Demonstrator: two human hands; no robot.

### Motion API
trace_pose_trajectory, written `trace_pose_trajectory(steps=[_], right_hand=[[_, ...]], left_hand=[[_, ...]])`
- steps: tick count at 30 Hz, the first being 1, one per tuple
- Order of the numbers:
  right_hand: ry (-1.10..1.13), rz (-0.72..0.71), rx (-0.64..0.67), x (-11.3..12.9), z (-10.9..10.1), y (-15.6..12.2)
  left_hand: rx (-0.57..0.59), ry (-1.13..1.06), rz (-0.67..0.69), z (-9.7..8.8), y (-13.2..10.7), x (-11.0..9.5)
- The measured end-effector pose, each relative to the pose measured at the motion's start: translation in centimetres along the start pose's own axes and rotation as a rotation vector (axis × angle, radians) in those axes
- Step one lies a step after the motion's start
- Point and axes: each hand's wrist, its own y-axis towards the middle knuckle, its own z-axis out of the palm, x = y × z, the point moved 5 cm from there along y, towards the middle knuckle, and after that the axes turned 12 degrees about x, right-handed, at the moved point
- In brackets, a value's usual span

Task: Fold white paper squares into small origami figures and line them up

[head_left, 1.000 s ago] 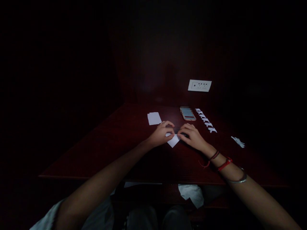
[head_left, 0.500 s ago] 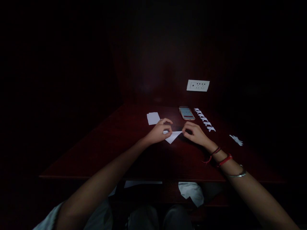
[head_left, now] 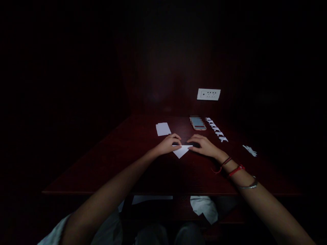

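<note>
A sheet of white paper (head_left: 180,152), folded to a triangle with its point toward me, lies on the dark red table (head_left: 122,163). My left hand (head_left: 169,143) holds its left corner, the thumb on the paper and the fingers curled beyond the far edge. At the right corner, my right hand (head_left: 201,145) holds the paper under its thumb, while its other fingers reach past the fold. What the fingertips do behind the edge is partly hidden.
White paper squares (head_left: 162,129) lie behind my left hand. A phone (head_left: 198,123) and a row of folded paper pieces (head_left: 216,130) are at the back right, with white paper strips (head_left: 249,150) farther right. A socket (head_left: 208,94) is on the wall. Crumpled white material (head_left: 204,207) sits below the tabletop.
My right fingers have spread from a pinch at the corner, and the thumb now lies on the paper. The triangle looks more even, its fold straight across. The view has tilted slightly.
</note>
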Motion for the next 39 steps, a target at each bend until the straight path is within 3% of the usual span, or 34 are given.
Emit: trace_pose_trajectory(steps=[3,8,14,23,39], right_hand=[[0.004,-0.014,0.131,0.1,1.5,0.4],[0.022,0.026,0.155,-0.6,1.9,0.2],[0.0,0.015,0.15,-0.7,1.8,0.2],[-0.072,0.062,0.14,-0.9,1.8,0.2],[0.137,0.353,0.17,-3.0,2.1,0.9]], left_hand=[[0.035,0.08,-0.007,0.2,0.0,-0.2],[0.029,0.233,-0.073,-1.3,-0.7,-1.5],[0.266,0.231,-0.032,-0.5,-1.6,-2.9],[0.293,0.231,0.013,0.7,-1.0,-3.4],[0.294,0.185,0.089,1.2,-0.4,-4.2]])
